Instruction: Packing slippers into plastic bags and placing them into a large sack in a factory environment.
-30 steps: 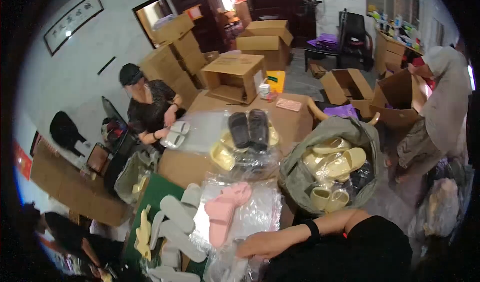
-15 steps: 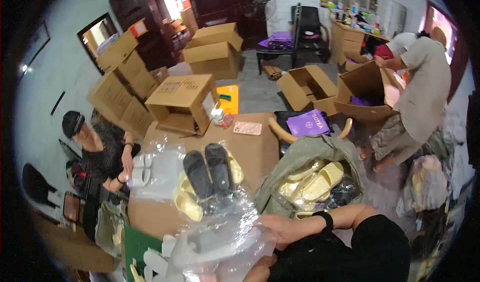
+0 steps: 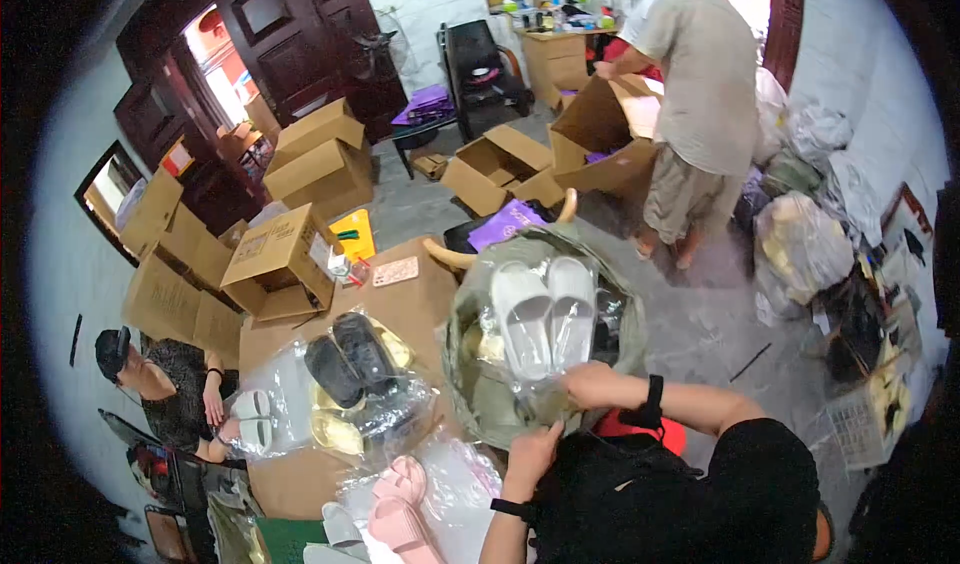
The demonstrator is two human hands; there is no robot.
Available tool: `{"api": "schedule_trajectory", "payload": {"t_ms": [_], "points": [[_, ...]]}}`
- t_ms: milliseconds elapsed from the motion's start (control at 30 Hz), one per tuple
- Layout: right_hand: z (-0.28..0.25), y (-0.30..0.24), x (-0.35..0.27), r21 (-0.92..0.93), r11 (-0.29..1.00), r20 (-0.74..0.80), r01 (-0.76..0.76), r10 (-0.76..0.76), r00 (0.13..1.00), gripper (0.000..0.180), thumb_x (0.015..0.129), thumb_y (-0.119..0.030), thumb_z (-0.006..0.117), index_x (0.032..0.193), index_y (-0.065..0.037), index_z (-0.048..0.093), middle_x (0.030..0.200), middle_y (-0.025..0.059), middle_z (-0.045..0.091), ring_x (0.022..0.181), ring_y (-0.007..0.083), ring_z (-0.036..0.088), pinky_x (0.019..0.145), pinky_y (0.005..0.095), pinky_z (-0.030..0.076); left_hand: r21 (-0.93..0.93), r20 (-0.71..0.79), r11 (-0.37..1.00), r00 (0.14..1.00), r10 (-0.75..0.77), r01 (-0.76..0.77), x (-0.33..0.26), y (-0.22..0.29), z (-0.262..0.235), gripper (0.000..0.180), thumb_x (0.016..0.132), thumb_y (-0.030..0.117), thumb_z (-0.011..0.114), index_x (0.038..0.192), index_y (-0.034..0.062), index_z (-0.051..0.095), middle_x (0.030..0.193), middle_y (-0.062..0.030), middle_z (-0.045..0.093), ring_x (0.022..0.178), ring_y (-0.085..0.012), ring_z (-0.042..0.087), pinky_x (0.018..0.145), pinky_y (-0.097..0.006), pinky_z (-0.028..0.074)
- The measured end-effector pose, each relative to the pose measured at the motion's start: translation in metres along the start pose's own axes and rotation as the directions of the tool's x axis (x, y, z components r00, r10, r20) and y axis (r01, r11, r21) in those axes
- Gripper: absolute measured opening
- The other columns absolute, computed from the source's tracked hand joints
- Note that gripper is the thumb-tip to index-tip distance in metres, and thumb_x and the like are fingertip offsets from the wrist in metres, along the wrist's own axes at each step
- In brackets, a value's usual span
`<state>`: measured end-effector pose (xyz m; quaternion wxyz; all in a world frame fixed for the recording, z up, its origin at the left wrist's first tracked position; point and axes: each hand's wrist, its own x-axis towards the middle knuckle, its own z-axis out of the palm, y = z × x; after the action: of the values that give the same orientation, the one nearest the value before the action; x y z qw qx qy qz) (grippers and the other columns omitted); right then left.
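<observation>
A pair of white slide slippers (image 3: pixel 545 314) in a clear plastic bag lies in the mouth of a large olive-green sack (image 3: pixel 470 404). My right hand (image 3: pixel 597 388) is closed at the near end of this bag. With my left hand (image 3: pixel 533 456) I grip the sack's near rim; the fingers are pinched on the cloth. Pale yellow slippers (image 3: pixel 490 348) show partly beneath the white pair. To the left on the table, pink slippers (image 3: pixel 403 514) lie on clear plastic, and black slippers (image 3: pixel 360 359) rest in clear bags with yellow ones (image 3: pixel 338 431).
A pink phone (image 3: pixel 396 271) and a cardboard box (image 3: pixel 280 264) are on the cardboard-covered table (image 3: pixel 290 484). Purple packages (image 3: pixel 505 223) lie behind the sack. A co-worker (image 3: pixel 160 374) sits at left; another person (image 3: pixel 700 94) stands over a carton. Bagged goods (image 3: pixel 800 244) line the right wall.
My view has turned right. The bagged white slippers are now on the sack, and my hands have moved from the table to it. Pink slippers now show at the table's near edge.
</observation>
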<state>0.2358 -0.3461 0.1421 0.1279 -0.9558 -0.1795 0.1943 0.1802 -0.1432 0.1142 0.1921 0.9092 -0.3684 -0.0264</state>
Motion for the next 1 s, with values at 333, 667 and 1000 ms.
{"api": "schedule_trajectory", "payload": {"t_ms": [333, 667, 1000], "points": [[0.073, 0.104, -0.084, 0.372, 0.875, 0.032, -0.310, 0.322, 0.946, 0.046, 0.085, -0.046, 0.048, 0.118, -0.014, 0.057, 0.113, 0.0146, 0.060, 0.108, 0.0312, 0.055, 0.090, 0.0431, 0.042, 0.026, -0.043, 0.997, 0.997, 0.070, -0.069, -0.006, 0.027, -0.014, 0.022, 0.073, 0.006, 0.053, 0.094, 0.0128, 0.053, 0.071, -0.0097, 0.058, 0.062, -0.0303, 0.059, 0.051, -0.041, 0.045], [0.083, 0.203, -0.139, 0.485, 0.734, 0.118, -0.475, 0.483, 0.868, 0.046, 0.081, -0.038, 0.055, 0.113, -0.005, 0.057, 0.107, 0.0185, 0.061, 0.097, 0.0341, 0.058, 0.078, 0.0428, 0.045, 0.016, -0.080, 0.999, 0.996, -0.029, 0.031, 0.018, 0.031, -0.025, 0.010, 0.074, 0.006, 0.053, 0.083, 0.0103, 0.051, 0.064, -0.0118, 0.055, 0.058, -0.0320, 0.057, 0.049, -0.042, 0.044], [0.031, 0.303, -0.035, 0.706, 0.546, 0.193, -0.450, 0.464, 0.865, 0.091, 0.073, -0.049, 0.068, 0.137, 0.002, 0.026, 0.130, 0.0274, 0.043, 0.121, 0.0335, 0.043, 0.100, 0.0371, 0.035, -0.075, 0.093, 0.989, 0.988, -0.121, 0.129, 0.044, 0.050, -0.015, 0.026, 0.079, 0.008, 0.049, 0.105, 0.0114, 0.051, 0.072, -0.0100, 0.057, 0.066, -0.0303, 0.059, 0.052, -0.040, 0.046]]}}
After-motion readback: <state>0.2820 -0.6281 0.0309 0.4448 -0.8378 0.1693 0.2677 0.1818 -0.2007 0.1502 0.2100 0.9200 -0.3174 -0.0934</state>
